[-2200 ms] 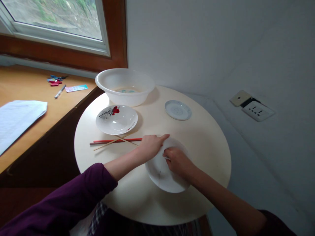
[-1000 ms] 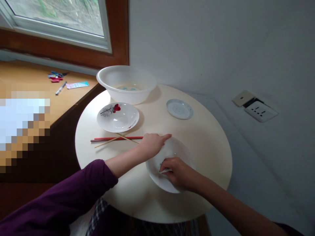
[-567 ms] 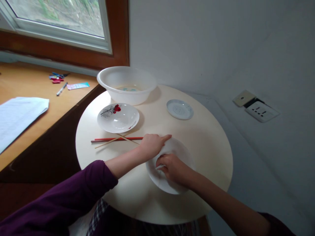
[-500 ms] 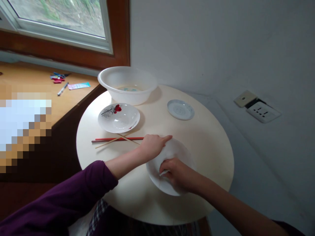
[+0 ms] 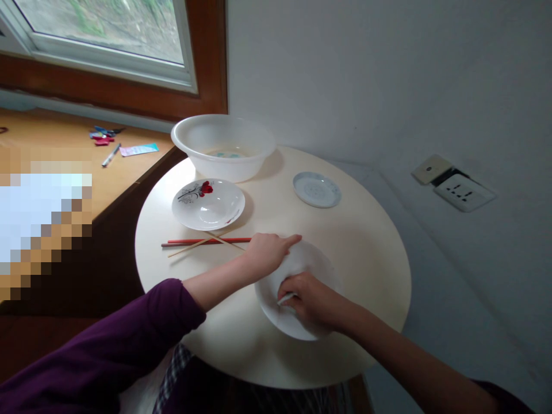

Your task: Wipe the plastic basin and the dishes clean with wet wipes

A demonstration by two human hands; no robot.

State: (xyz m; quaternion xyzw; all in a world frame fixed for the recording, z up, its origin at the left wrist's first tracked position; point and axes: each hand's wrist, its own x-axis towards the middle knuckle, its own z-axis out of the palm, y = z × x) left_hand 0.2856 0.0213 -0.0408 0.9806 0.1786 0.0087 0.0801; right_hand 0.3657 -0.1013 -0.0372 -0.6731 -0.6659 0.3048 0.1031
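From here the work looks unfinished: on the counter (image 5: 366,247), the right hand (image 5: 305,292) pinches a white wad (image 5: 286,298) inside the dish (image 5: 268,302), the left hand (image 5: 268,253) rests at its rim, grip unclear to me, and the bowl (image 5: 209,211) and saucer (image 5: 317,191) sit apart, untouched.

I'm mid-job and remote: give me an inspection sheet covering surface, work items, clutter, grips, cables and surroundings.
Surface: round cream table, partly shaded.
Work items: white bowl toward the near side; pale piece, material unclear.
Clutter: flowered bowl, crossed chopsticks, basin, small plate.
Grips (bare hands): left grip at the white bowl's far-left rim; right grip over its inside, pinching the pale piece.
Cables: nothing seen.
Surroundings: desk and window left, wall socket right.
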